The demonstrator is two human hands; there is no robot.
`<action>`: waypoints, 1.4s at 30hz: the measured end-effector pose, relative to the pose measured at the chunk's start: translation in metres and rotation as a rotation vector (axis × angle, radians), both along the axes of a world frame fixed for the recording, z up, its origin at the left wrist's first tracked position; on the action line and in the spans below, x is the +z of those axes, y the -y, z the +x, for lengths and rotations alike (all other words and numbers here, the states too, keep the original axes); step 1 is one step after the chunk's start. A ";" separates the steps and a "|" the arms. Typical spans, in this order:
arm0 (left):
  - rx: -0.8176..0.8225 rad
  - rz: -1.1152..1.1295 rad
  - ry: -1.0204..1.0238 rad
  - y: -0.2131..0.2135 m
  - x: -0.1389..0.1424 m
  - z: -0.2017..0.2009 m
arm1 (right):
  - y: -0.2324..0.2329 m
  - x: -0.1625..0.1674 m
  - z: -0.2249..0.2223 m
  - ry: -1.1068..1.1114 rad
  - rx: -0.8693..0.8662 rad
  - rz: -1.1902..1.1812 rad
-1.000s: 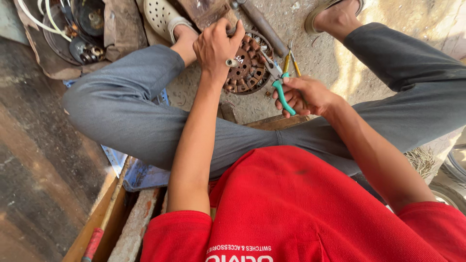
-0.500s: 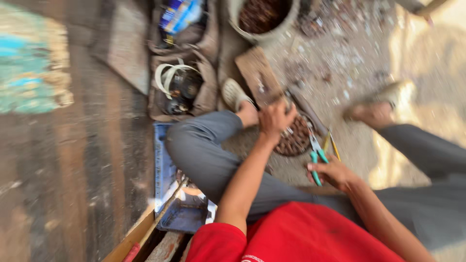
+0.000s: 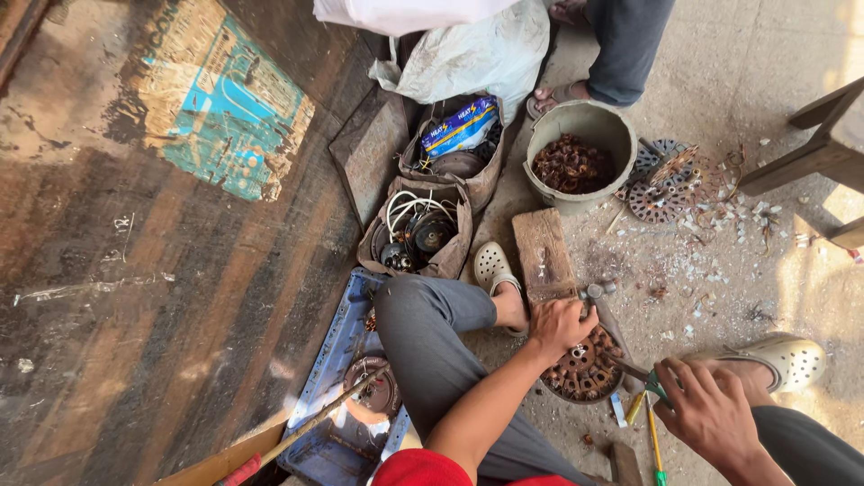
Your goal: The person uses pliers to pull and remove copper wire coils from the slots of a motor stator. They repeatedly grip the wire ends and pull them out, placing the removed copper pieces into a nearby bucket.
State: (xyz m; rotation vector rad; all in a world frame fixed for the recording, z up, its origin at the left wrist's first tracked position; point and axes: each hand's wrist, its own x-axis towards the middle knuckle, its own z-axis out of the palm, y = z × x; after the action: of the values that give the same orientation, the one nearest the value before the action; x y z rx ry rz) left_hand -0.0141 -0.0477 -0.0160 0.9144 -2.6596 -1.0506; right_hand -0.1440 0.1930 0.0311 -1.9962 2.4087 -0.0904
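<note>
Motor stator worked on the floor.
Rusty stator (image 3: 585, 369) is gripped by left hand (image 3: 560, 326); green-handled pliers (image 3: 650, 382) are clasped in right hand (image 3: 711, 409), tips touching stator.

A dusty grey concrete floor (image 3: 765, 54) fills the upper right, strewn with pale chips and scraps beyond the fingertips. Sunlight falls bright along the right edge. To the left of the fingers stretches a worn, stained brown wooden surface (image 3: 135, 297) bearing a torn blue-and-tan paper patch (image 3: 225, 117). At far right, above the fingers, stand dark wooden furniture legs (image 3: 810, 153).
</note>
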 end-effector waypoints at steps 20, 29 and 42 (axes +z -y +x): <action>-0.012 -0.008 0.033 0.001 -0.007 -0.002 | 0.023 -0.067 -0.016 0.619 -0.373 0.648; -0.063 -0.001 -0.028 0.004 -0.006 0.007 | 0.035 -0.044 -0.016 1.968 -0.657 0.275; 0.021 0.353 0.090 0.013 -0.007 -0.002 | 0.001 -0.063 0.002 2.235 -0.811 0.009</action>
State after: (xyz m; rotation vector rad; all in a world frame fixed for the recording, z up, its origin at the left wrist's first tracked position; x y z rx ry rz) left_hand -0.0160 -0.0609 -0.0226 1.0691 -2.5716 -1.5418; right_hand -0.1420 0.1920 -0.0322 0.0701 1.0911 -1.2778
